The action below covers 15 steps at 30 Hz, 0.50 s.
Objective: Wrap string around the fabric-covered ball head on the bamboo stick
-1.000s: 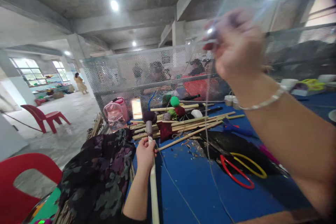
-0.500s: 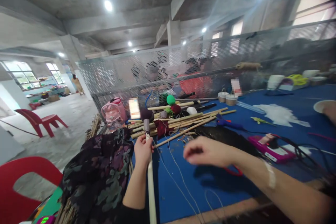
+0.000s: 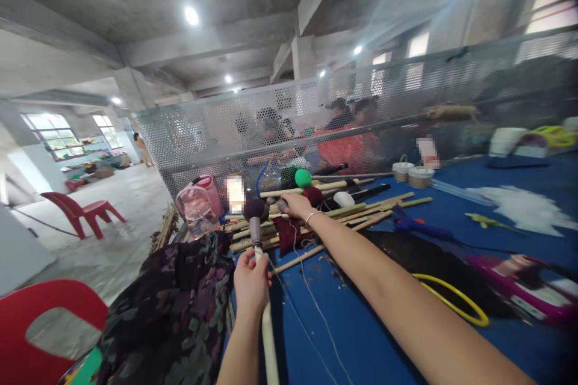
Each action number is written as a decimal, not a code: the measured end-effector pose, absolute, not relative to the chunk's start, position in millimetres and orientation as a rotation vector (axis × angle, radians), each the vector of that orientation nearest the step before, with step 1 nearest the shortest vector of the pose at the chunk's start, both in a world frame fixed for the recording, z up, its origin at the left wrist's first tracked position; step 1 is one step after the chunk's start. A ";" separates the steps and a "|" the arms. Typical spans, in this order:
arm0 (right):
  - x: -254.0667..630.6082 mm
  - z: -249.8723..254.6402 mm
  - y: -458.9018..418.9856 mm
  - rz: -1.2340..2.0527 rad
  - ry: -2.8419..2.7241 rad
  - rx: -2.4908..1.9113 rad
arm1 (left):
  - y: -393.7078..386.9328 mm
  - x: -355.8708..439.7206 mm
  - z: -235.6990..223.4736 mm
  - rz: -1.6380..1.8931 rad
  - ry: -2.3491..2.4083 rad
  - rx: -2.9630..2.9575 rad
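My left hand (image 3: 251, 283) is closed around a long pale wooden stick (image 3: 270, 337) near its upper end. Grey wrapping covers the stick above my fingers, and a dark purple rounded head (image 3: 255, 209) tops it. My right hand (image 3: 298, 207) reaches across the table to the pile, its fingertips on a small grey ball of yarn (image 3: 282, 204). Dark red knitted material (image 3: 288, 234) lies just below that hand, with a dark red ball (image 3: 312, 195) beside it. Thin pale threads (image 3: 311, 298) run down the blue table from the pile.
Several wooden sticks (image 3: 383, 216) lie behind my hands, with a green ball (image 3: 303, 178) among them. Dark flowered cloth (image 3: 180, 313) and a pink bag (image 3: 198, 204) are at left. A yellow loop (image 3: 451, 298) and a blue glue gun (image 3: 419, 224) lie right. A perforated metal panel (image 3: 203, 138) stands behind.
My right hand has moved forward and left, from over the bare table to the grey ball of yarn. My left hand keeps its hold on the stick. The view has shifted slightly.
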State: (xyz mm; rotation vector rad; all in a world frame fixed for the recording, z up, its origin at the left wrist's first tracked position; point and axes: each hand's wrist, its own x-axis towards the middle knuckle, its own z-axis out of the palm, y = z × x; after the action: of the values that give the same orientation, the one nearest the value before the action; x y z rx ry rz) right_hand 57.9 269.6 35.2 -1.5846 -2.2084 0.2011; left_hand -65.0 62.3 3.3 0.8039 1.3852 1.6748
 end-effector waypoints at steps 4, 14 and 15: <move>51.6 28.4 275.1 0.143 -2.121 -1.605 | 63.4 -65.2 3.7 1.703 1.351 0.791; 33.3 15.8 273.9 0.276 -2.137 -1.710 | 62.0 -62.8 5.1 1.694 1.331 0.786; 30.5 14.5 273.8 0.318 -2.150 -1.688 | 62.6 -63.3 4.0 1.693 1.337 0.785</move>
State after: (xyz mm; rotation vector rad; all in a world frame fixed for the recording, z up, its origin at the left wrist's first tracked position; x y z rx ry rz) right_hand 30.5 273.8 14.5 -1.6878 -2.1504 0.3181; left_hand -63.3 62.6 4.0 0.7854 1.3368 1.6932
